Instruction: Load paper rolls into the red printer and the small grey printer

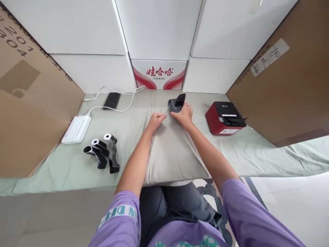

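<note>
A small dark grey device with a raised glossy dark flap (180, 99), looking like a portable label printer (171, 105), rests on the cloth near the white boxes. My right hand (184, 115) grips its near right side, the thumb along the front and the fingers around the right. Just left of it, apart from the device, my left hand (156, 121) is closed with thumb and forefinger pressed together. Whatever those fingers may pinch is too small or hidden to make out.
On the right stands a red and black printer (224, 118). Several black rolls with white cores (101, 145) lie at left, near a white power strip (77, 129). A white cable (123, 110) crosses a black phone (112, 101). Cardboard (31, 103) walls both sides; white boxes (159, 31) close the back.
</note>
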A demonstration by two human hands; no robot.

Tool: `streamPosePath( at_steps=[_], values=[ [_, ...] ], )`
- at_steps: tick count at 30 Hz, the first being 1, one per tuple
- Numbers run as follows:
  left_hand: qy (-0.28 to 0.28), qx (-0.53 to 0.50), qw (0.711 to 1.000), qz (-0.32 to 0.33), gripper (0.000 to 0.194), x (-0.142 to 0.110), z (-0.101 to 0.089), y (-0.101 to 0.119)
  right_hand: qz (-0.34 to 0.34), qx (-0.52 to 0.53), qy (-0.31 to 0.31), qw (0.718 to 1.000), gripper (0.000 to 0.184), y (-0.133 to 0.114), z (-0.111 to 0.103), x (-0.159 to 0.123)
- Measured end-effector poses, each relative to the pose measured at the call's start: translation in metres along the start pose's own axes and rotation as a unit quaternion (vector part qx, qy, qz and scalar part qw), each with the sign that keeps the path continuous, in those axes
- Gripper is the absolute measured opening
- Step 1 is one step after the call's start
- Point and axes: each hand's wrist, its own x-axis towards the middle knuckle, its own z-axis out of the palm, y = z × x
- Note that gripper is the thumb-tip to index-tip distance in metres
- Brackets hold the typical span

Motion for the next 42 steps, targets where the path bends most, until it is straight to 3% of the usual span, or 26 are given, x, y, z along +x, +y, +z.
streamPosePath(
  at_steps=[5, 8, 11, 14, 17, 19, 21, 23, 25, 28, 31, 33, 35, 38, 40, 42],
  values=[
    [-0.015, 0.007, 1.0, -0.013, 0.054, 0.004, 0.003, 0.001, 0.103, 0.011, 0.113, 0.988, 0.098, 0.023, -0.01, 0.084],
    [-0.016, 0.013, 1.0, -0.011, 0.05, 0.004, 0.003, 0.001, 0.133, -0.014, 0.109, 0.985, 0.101, 0.035, -0.007, 0.116],
    [-0.008, 0.015, 1.0, -0.015, 0.044, 0.004, 0.002, 0.0, 0.157, -0.04, 0.072, 0.984, 0.113, 0.036, -0.007, 0.123],
    [0.009, 0.013, 1.0, -0.006, 0.039, 0.005, 0.002, -0.001, 0.137, -0.042, 0.062, 0.988, 0.114, 0.031, -0.026, 0.093],
    [0.021, 0.015, 1.0, 0.002, 0.042, 0.006, 0.002, -0.002, -0.023, -0.048, 0.106, 0.993, 0.091, 0.04, -0.066, 0.02],
    [0.013, 0.017, 1.0, 0.004, 0.048, 0.005, 0.001, -0.003, -0.118, -0.063, 0.162, 0.978, 0.074, 0.062, -0.098, -0.039],
    [0.006, 0.025, 1.0, 0.006, 0.056, 0.003, 0.001, -0.003, -0.14, -0.061, 0.246, 0.957, 0.065, 0.096, -0.127, -0.087],
    [0.004, 0.048, 0.999, 0.003, 0.063, -0.001, 0.005, -0.001, -0.133, -0.016, 0.329, 0.935, 0.062, 0.138, -0.15, -0.11],
    [0.014, 0.069, 0.998, 0.0, 0.066, -0.004, 0.019, 0.007, -0.079, 0.085, 0.368, 0.923, 0.057, 0.177, -0.165, -0.106],
    [0.029, 0.037, 0.999, -0.003, 0.06, -0.007, 0.07, 0.028, 0.053, 0.313, 0.251, 0.914, 0.037, 0.213, -0.173, -0.068],
    [-0.052, -0.021, 0.998, -0.027, 0.048, -0.007, 0.146, 0.051, 0.111, 0.449, 0.153, 0.873, 0.031, 0.218, -0.17, -0.031],
    [-0.117, -0.036, 0.992, -0.034, 0.05, -0.005, 0.194, 0.062, 0.114, 0.481, 0.15, 0.856, 0.03, 0.213, -0.164, -0.021],
    [-0.154, -0.049, 0.985, -0.062, 0.063, -0.004, 0.227, 0.068, 0.118, 0.485, 0.159, 0.852, 0.029, 0.208, -0.158, -0.02],
    [-0.164, -0.083, 0.979, -0.091, 0.073, -0.006, 0.243, 0.068, 0.132, 0.475, 0.17, 0.853, 0.027, 0.202, -0.148, -0.028],
    [-0.149, -0.106, 0.978, -0.098, 0.074, -0.008, 0.231, 0.064, 0.128, 0.48, 0.157, 0.854, 0.026, 0.192, -0.137, -0.034],
    [-0.122, -0.122, 0.981, -0.091, 0.074, -0.012, 0.204, 0.059, 0.1, 0.491, 0.127, 0.856, 0.027, 0.173, -0.121, -0.042]
  ],
)
